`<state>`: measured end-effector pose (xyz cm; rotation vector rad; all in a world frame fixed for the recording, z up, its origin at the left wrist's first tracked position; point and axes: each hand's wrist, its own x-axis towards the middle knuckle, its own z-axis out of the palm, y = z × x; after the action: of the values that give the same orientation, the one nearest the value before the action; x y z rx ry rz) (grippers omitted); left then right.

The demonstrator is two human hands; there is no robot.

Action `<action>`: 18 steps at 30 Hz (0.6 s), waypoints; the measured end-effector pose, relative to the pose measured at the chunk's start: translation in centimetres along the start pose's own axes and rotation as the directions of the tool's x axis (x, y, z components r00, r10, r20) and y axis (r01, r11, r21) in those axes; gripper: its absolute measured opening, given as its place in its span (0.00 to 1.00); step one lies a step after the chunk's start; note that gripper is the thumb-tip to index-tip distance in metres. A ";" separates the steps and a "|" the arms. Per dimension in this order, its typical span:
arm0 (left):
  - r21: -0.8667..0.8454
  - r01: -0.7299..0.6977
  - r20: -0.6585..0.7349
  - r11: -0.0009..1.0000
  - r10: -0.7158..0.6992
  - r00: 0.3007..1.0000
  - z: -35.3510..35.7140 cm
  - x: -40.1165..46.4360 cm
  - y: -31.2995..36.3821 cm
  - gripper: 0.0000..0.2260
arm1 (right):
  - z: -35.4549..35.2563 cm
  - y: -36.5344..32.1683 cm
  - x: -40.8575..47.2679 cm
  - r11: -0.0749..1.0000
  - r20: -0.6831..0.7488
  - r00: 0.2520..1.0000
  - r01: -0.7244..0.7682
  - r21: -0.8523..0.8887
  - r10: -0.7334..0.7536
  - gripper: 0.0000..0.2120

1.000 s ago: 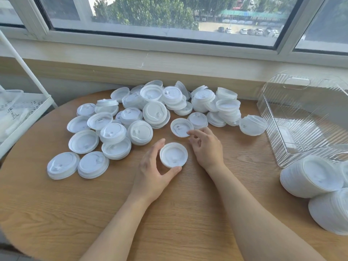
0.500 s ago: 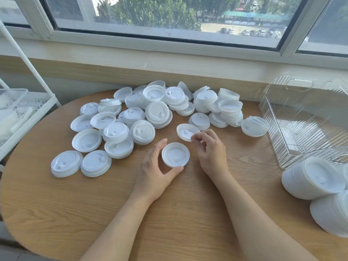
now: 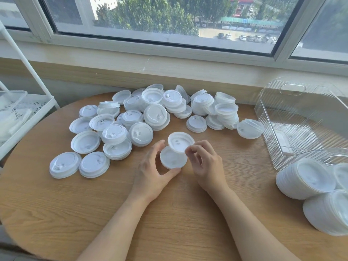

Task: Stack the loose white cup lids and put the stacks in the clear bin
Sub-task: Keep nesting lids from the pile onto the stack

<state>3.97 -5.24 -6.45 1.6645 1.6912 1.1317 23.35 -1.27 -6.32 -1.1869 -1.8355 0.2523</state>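
The left hand [image 3: 153, 174] curls its thumb and fingers round a round white plastic cup lid [image 3: 173, 160] sitting on the round wooden surface [image 3: 169, 213], cupping it from the left and front. The right hand [image 3: 207, 164] pinches a second white lid [image 3: 180, 141] by its near edge between thumb and fingertips, holding it tilted just above and behind the first, overlapping it; I judge it is about to be seated on top, which would make this stack only two lids high.

Most of the work looks to be ahead. A broad scatter of loose white lids [image 3: 150, 113] covers the far half of the surface, some lying singly, some already in short uneven piles, a few tipped on edge near the window sill. The clear ribbed plastic bin [image 3: 301, 121] stands at the right, well apart from the hands, and appears to hold no lids, though reflections on its walls make that hard to confirm. Just in front of the bin, at the right edge of the view, two long finished stacks of white lids [image 3: 308, 179] lie on their sides on the surface, touching each other and not yet in the bin. So some stacking is done, nothing seems binned, and dozens of lids remain
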 end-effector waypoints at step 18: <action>0.007 -0.010 -0.004 1.000 0.010 1.000 0.0 0.1 0.3 0.35 | 0.1 0.4 -0.6 0.980 0.215 0.961 -0.146 -0.134 0.172 0.24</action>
<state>4.19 -5.21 -6.18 1.6773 1.6932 1.1357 23.59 -1.57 -6.95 -1.4407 -1.9743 0.3891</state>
